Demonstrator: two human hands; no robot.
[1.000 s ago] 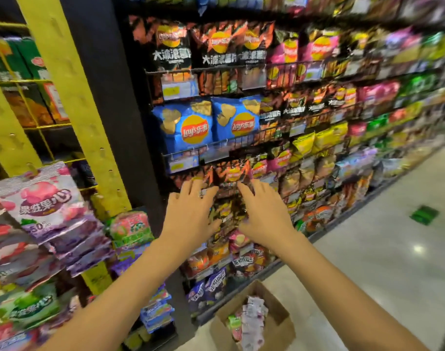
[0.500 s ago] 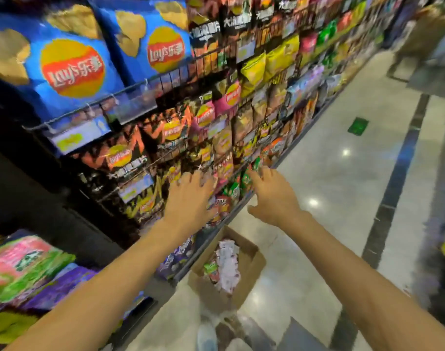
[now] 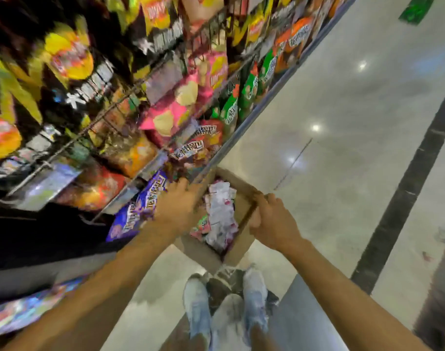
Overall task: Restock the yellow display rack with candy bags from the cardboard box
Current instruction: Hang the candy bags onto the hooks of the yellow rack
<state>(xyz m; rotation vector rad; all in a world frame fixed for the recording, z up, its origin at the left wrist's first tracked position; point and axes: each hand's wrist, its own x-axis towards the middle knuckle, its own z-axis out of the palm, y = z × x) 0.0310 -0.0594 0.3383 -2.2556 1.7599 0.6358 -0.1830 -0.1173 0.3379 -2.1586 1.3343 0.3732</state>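
The open cardboard box [image 3: 203, 252] stands on the floor against the foot of the snack shelving. Inside it lie several candy bags [image 3: 220, 214], white, pink and green. My left hand [image 3: 178, 206] is on the box's left rim with its fingers curled over the edge, though motion blur softens it. My right hand [image 3: 269, 219] grips the right flap, thumb inside and fingers outside. The yellow display rack is out of view.
Wire shelves full of snack bags [image 3: 180, 102] fill the left and top, with purple bags [image 3: 140, 206] lowest beside the box. My shoes [image 3: 198, 307] stand just behind the box. Polished floor [image 3: 343, 148] stretches to the right, crossed by a dark strip [image 3: 403, 188].
My view has tipped down from the shelves to the floor. Both hands dropped from in front of the shelf to the box and took hold of its rim on either side.
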